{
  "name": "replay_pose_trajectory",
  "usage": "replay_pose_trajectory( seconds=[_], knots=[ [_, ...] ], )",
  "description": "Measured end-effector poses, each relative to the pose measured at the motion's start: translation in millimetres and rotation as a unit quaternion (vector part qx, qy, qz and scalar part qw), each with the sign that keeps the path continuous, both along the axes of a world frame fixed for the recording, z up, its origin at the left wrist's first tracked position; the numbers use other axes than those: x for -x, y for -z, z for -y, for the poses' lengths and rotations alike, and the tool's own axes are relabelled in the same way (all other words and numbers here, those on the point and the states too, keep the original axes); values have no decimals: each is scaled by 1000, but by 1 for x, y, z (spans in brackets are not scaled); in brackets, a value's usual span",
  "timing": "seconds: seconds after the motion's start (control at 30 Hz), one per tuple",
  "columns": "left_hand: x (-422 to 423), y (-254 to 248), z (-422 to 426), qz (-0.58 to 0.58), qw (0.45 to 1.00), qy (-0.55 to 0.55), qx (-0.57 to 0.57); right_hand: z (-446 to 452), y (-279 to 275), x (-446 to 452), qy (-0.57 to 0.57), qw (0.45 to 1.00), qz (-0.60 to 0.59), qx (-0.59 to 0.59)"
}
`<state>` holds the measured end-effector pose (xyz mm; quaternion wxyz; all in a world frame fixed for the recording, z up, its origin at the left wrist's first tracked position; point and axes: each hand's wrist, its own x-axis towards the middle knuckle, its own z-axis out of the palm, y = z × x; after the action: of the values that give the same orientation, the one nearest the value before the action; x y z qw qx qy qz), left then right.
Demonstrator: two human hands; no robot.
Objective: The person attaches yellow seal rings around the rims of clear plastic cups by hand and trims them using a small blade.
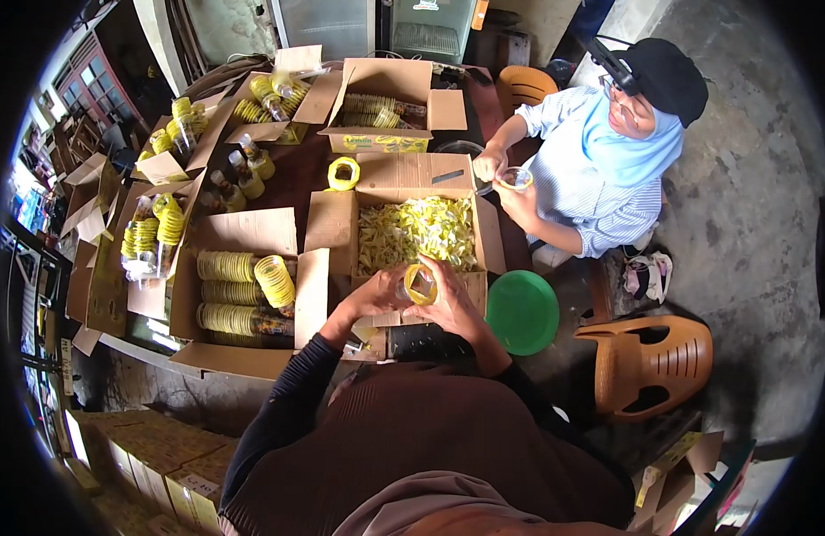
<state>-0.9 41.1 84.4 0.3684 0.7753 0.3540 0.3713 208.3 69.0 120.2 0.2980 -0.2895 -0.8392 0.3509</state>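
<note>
I hold a clear plastic cup with a yellow rim [420,286] in front of me, over the near edge of an open cardboard box. My left hand [374,297] closes on the cup from the left. My right hand [451,299] curls around its right side, fingers bent over the rim. Just beyond my hands, the box holds a heap of small yellow-and-white wrapped packets [417,230]. A yellow roll-like ring [343,173] rests by that box's far left corner.
At left, an open box [252,348] holds stacked yellow-rimmed cups [229,293]; more cup boxes stand behind. A green round basin [522,313] and an orange plastic chair [654,366] are on my right. Across the table's right side, a co-worker [578,170] holds a clear cup [517,178].
</note>
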Motion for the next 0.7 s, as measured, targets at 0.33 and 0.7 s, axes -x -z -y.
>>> replay_pose_trajectory(
  seconds=[0.33, 0.7],
  knots=[
    [-63, -14, 31, -17, 990, -140, -4, 7, -9, -72, 112, 991, -62, -30],
    [-107, -29, 64, -42, 977, -207, -25, 20, 5, -104, 69, 992, -99, -26]
  ],
)
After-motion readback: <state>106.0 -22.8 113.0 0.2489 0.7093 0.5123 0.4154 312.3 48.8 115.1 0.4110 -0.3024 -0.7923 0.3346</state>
